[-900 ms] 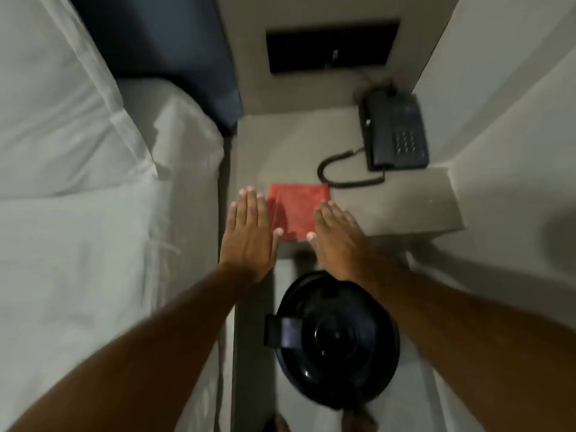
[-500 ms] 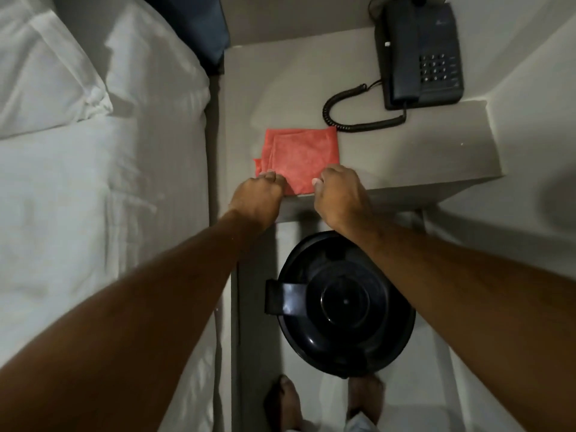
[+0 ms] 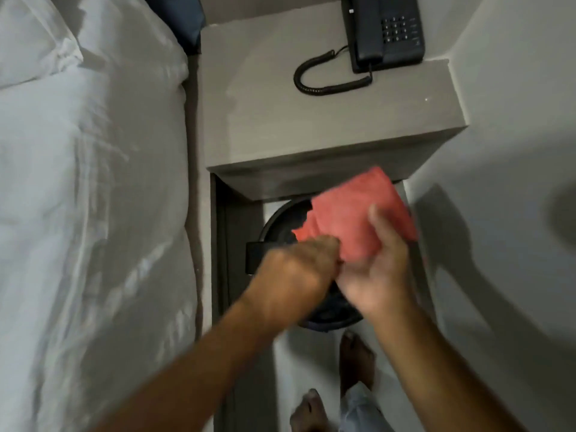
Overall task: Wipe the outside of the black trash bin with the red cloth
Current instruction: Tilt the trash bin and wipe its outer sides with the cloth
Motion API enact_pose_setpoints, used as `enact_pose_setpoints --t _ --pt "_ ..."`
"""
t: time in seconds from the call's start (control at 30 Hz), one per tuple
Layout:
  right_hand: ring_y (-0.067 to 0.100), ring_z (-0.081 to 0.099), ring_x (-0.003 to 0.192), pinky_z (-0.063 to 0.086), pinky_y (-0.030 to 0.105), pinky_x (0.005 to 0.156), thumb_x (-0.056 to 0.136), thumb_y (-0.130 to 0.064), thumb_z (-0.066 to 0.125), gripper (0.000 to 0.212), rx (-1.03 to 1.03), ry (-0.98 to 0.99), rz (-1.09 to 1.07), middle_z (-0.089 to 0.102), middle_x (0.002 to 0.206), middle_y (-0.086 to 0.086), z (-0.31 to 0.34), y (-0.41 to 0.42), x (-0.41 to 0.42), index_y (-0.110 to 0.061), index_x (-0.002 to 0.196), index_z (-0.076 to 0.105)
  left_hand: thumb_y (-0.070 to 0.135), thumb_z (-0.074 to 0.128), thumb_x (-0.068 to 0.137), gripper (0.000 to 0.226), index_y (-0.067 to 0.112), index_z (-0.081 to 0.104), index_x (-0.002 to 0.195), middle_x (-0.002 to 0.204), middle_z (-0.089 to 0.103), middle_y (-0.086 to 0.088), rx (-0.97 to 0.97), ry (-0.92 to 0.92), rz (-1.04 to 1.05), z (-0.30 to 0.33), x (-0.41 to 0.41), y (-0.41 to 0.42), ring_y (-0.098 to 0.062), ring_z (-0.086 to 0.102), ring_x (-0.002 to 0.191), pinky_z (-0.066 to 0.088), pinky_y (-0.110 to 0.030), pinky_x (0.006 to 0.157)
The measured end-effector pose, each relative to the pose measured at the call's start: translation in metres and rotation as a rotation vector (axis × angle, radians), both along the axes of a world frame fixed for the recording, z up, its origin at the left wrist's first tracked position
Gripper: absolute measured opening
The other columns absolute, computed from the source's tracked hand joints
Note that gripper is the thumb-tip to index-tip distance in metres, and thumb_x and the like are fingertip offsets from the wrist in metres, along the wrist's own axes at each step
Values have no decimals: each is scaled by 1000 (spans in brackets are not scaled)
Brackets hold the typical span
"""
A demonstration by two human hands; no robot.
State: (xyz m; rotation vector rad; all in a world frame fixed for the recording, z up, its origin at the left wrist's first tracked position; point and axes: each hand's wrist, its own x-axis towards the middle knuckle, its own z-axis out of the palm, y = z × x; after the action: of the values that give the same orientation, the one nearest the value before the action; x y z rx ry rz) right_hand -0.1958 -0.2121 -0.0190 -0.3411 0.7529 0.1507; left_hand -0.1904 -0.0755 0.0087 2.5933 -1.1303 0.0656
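The folded red cloth [image 3: 358,213] is lifted in the air above the black trash bin [image 3: 277,226], which stands on the floor under the front of the bedside shelf. My left hand [image 3: 299,269] is closed on the cloth's near left edge. My right hand [image 3: 380,269] holds the cloth from below and the right, thumb on top. Both hands and the cloth cover most of the bin's round lid; only its left rim and a side handle show.
A grey bedside shelf [image 3: 327,126] carries a dark telephone [image 3: 386,29] with a coiled cord. A bed with white sheets [image 3: 87,198] fills the left. A white wall stands on the right. My bare feet [image 3: 355,363] are on the floor near the bin.
Both hands closed on the red cloth at the shelf's front edge, then lifted it off the shelf and drew it back over the bin. The view has tilted down.
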Motion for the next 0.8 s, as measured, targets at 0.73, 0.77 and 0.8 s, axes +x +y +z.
enact_pose_setpoints --t 0.73,0.77,0.8 --pt "38 56 50 52 49 49 100 -40 47 42 -883 42 195 60 58 20 -241 -77 -171 -13 72 63 79 22 84 102 2 26 151 160 21 -22 243 -126 62 -195 -51 -22 -32 13 150 15 -46 122" --pt "39 57 53 53 51 53 101 -38 47 40 -867 63 186 62 57 18 -247 -74 -164 -12 74 61 80 20 84 103 2 25 151 161 20 -21 252 -123 58 -195 -50 -22 -31 12 151 15 -46 122" --pt "40 60 58 56 56 60 103 -37 47 37 -828 91 140 65 60 16 -248 -70 -157 -13 77 61 81 19 83 104 3 23 152 161 19 -20 260 -128 55 -195 -51 -23 -30 11 151 13 -45 122"
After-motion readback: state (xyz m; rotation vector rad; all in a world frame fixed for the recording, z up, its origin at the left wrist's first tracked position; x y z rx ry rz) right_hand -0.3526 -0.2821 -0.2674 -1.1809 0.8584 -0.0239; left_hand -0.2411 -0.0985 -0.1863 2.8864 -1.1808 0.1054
